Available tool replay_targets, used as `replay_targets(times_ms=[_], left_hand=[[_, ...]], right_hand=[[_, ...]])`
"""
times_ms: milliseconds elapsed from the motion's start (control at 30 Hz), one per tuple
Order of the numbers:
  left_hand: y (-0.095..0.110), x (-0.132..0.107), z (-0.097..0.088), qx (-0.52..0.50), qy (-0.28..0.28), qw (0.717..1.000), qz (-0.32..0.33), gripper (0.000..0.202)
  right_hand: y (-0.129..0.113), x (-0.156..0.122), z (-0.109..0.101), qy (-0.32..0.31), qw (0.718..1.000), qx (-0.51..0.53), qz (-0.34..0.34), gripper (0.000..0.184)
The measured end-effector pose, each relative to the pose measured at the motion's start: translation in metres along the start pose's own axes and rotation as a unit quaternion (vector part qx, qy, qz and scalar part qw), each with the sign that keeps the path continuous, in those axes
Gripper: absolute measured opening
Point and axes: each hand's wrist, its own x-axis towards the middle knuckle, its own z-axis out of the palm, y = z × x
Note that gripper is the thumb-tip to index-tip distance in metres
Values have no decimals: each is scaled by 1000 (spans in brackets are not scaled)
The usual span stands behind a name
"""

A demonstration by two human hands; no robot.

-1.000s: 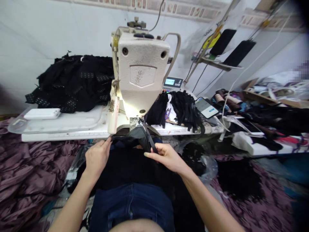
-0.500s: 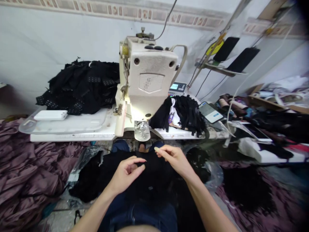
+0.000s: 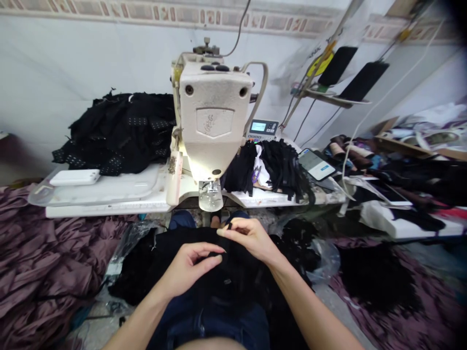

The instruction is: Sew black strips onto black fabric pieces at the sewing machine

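A black fabric piece (image 3: 233,277) lies across my lap below the white sewing machine (image 3: 209,124). My left hand (image 3: 189,267) rests on it with its fingers curled in a pinch at the cloth. My right hand (image 3: 248,236) is a little higher and to the right, its thumb and fingers pinched on a small black bit of the fabric's edge. Both hands are just in front of the machine's presser foot (image 3: 210,187).
A heap of black pieces (image 3: 116,129) sits left of the machine. Black strips (image 3: 277,167) hang at its right. A white box (image 3: 75,176) lies on the clear extension plate. A phone (image 3: 316,164) and clutter fill the right. Purple cloth (image 3: 40,257) covers the floor.
Both hands left the machine's needle area and came down onto the black fabric on my lap. The left hand moved right to the middle; the right hand now pinches the cloth.
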Motion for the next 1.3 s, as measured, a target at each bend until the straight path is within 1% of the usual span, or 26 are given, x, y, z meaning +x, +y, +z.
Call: replay_targets(times_ms=[67, 133, 167, 200, 233, 267, 300, 333, 367, 433, 467, 533, 600, 633, 700, 800, 833, 900, 1000, 1067, 1200, 1300], left_hand=[[10, 1, -6, -26, 22, 999, 1, 34], [22, 2, -10, -26, 45, 999, 10, 34], [29, 3, -12, -5, 63, 998, 30, 32], [35, 4, -13, 33, 84, 994, 65, 28], [42, 6, -14, 86, 110, 984, 113, 25], [48, 8, -15, 148, 139, 964, 170, 21], [53, 11, -16, 214, 167, 935, 228, 18], [58, 14, -17, 279, 189, 898, 283, 17], [62, 17, -19, 340, 200, 858, 330, 18], [66, 25, -24, 440, 189, 781, 400, 23], [67, 29, -27, 479, 170, 750, 424, 25], [67, 35, -32, 535, 135, 698, 456, 27], [64, 40, -34, 567, 123, 665, 470, 27], [63, 41, -35, 575, 126, 656, 472, 27], [59, 42, -33, 580, 144, 649, 471, 27], [54, 40, -30, 572, 175, 654, 463, 27], [52, 39, -29, 569, 183, 657, 459, 28], [51, 37, -27, 567, 183, 668, 446, 30], [49, 35, -26, 567, 158, 684, 432, 33], [49, 35, -25, 566, 155, 685, 431, 34], [48, 36, -19, 576, 180, 670, 432, 35], [49, 38, -14, 582, 189, 669, 421, 37]], right_hand=[[-11, 4, -3, 32, 999, -21, -33, 44], [-22, 10, -4, 63, 995, -44, -71, 43], [-27, 14, -3, 78, 992, -54, -89, 42], [-31, 18, -1, 96, 988, -61, -103, 41], [-34, 23, 2, 113, 985, -66, -115, 40], [-37, 28, 5, 131, 981, -69, -124, 39], [-38, 34, 8, 147, 978, -73, -132, 39], [-39, 39, 10, 160, 974, -79, -140, 39], [-40, 45, 13, 169, 970, -90, -150, 39], [-39, 56, 16, 179, 962, -114, -172, 39], [-38, 61, 17, 182, 959, -123, -181, 39], [-36, 68, 17, 190, 954, -133, -193, 38], [-33, 72, 15, 198, 950, -137, -201, 36], [-32, 73, 14, 198, 947, -144, -210, 35], [-32, 71, 9, 175, 940, -171, -240, 32], [-33, 63, 1, 82, 927, -236, -278, 25], [-33, 59, -2, 56, 923, -260, -279, 24], [-31, 52, -8, 35, 915, -300, -266, 27], [-26, 43, -11, 39, 915, -320, -243, 34], [-19, 38, -9, 45, 928, -297, -222, 38], [-5, 29, 6, 70, 967, -187, -160, 43], [6, 23, 21, 142, 981, -80, -107, 47]])
